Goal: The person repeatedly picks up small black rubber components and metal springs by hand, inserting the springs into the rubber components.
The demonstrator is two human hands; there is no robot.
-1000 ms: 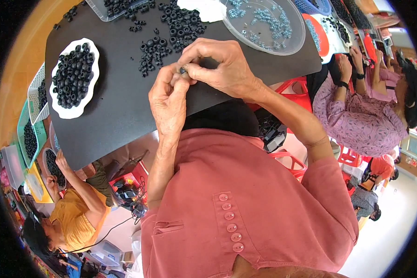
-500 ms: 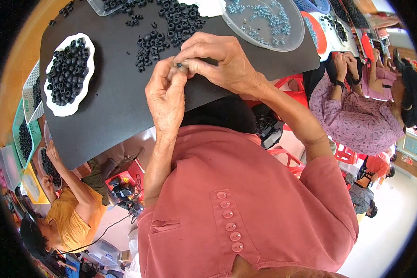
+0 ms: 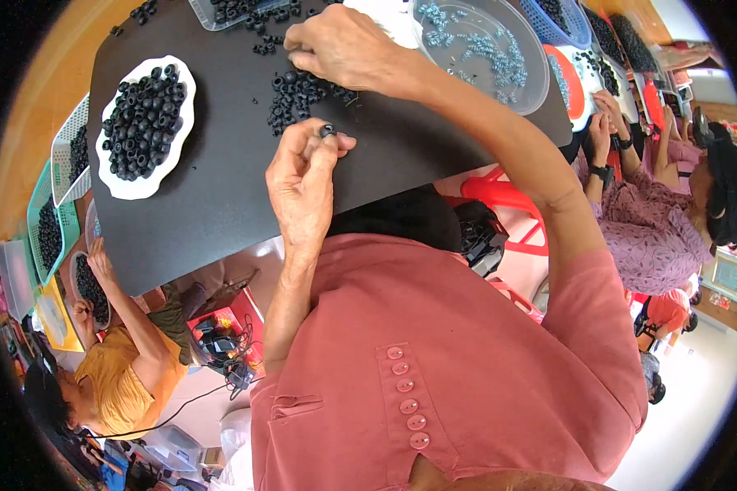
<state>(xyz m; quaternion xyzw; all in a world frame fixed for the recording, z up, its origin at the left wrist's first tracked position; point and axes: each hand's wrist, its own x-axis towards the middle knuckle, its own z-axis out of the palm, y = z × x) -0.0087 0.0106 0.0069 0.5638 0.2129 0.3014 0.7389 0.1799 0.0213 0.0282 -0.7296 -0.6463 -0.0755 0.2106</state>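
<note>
Low over the near part of the table, my left hand (image 3: 305,180) pinches a small hollow black plastic piece (image 3: 327,130) between thumb and fingertips. My right hand (image 3: 348,51) reaches out above the loose pile of black pieces (image 3: 296,96), thumb and fingers bent and a little apart; nothing shows between them. The hand and wrist hide part of that pile. On the left, a white scalloped plate (image 3: 187,131) is heaped with similar black pieces. A round clear tray (image 3: 535,96) at the far right carries small bluish pieces.
The dark table (image 3: 221,204) has a rounded edge near me. A clear box (image 3: 207,18) of black pieces stands at the far side, and a blue basket (image 3: 580,31) at the far right. Co-workers sit left, in a yellow shirt (image 3: 131,372), and right, in a purple patterned top (image 3: 651,221).
My hands have parted. The right one moved up and away over the pile, while the left stays low with the black piece now showing in its fingers. The view has shifted slightly.
</note>
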